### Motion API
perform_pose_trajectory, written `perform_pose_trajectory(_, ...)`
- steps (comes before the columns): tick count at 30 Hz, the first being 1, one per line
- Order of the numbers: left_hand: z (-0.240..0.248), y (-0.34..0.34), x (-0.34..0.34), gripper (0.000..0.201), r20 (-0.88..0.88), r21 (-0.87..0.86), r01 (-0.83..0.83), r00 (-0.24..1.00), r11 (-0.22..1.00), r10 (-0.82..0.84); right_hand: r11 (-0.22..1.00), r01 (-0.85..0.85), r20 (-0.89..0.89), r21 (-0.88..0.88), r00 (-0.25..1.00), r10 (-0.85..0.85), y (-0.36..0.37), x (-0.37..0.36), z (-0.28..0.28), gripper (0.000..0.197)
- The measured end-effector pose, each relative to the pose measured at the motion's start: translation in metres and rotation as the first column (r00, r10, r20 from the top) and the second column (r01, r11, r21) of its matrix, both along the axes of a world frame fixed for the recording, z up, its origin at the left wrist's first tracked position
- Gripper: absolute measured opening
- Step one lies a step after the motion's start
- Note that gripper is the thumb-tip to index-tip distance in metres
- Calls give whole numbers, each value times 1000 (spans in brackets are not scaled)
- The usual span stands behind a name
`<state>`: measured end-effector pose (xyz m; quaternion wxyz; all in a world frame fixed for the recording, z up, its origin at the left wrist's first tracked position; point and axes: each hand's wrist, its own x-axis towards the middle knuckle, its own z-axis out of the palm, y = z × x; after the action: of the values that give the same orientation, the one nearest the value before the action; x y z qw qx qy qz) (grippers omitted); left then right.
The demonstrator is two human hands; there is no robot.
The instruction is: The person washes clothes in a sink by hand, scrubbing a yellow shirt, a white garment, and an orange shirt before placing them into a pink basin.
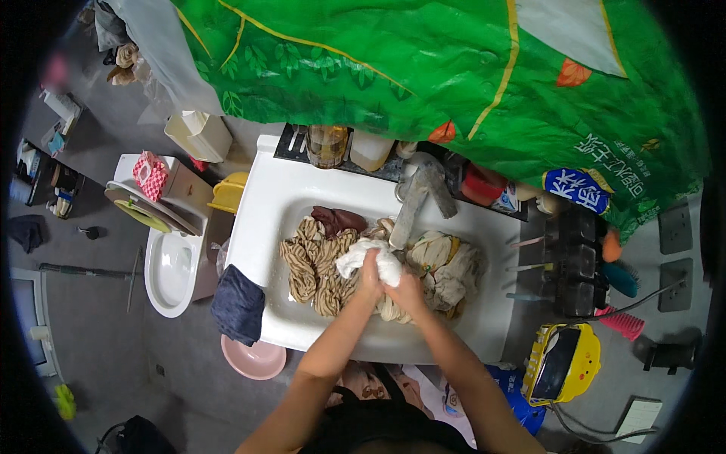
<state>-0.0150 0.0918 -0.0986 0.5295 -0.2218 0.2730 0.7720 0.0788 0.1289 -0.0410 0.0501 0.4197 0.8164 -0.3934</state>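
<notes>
A bunched white cloth (361, 254) is gripped between my two hands over the white sink (265, 200), just below the faucet (418, 189). My left hand (370, 277) is closed round its left part, and my right hand (407, 290) is wrapped on its right end; the fingers are partly hidden. Under and left of the hands lies striped brown-and-beige fabric (314, 268), with a dark maroon cloth (338, 220) behind it. Pale cream fabric (445, 268) with a yellow edge lies heaped in the basin on the right.
A navy towel (237, 304) hangs over the sink's left corner, above a pink basin (254, 357). Bottles (370, 150) line the back ledge beneath a large green plastic sheet (340, 68). At right are a black brush holder (573, 261) and a yellow phone stand (586, 362). A toilet (174, 265) stands left.
</notes>
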Motion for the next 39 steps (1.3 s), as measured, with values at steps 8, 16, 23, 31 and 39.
perform_pose_trajectory(8,28,-21,-25,32,118,181,254,953,950,-278,134,180,68,-975,806,-588,-12,7,-28,35)
perform_pose_trajectory(16,7,-1,-4,35,-371,-479,-133,927,868,-63,944,207,-389,-256,872,-296,-19,23,-20,58)
perform_pose_trajectory(23,29,5,16,29,-288,-417,-238,950,877,121,959,238,-171,152,962,-212,-14,-10,-13,53)
perform_pose_trajectory(31,30,-24,-10,19,-149,73,352,929,933,-338,19,117,93,-993,872,-480,-31,23,-38,14)
perform_pose_trajectory(39,52,-32,-16,15,234,272,447,829,852,-509,97,181,76,-979,757,-649,6,10,-12,55)
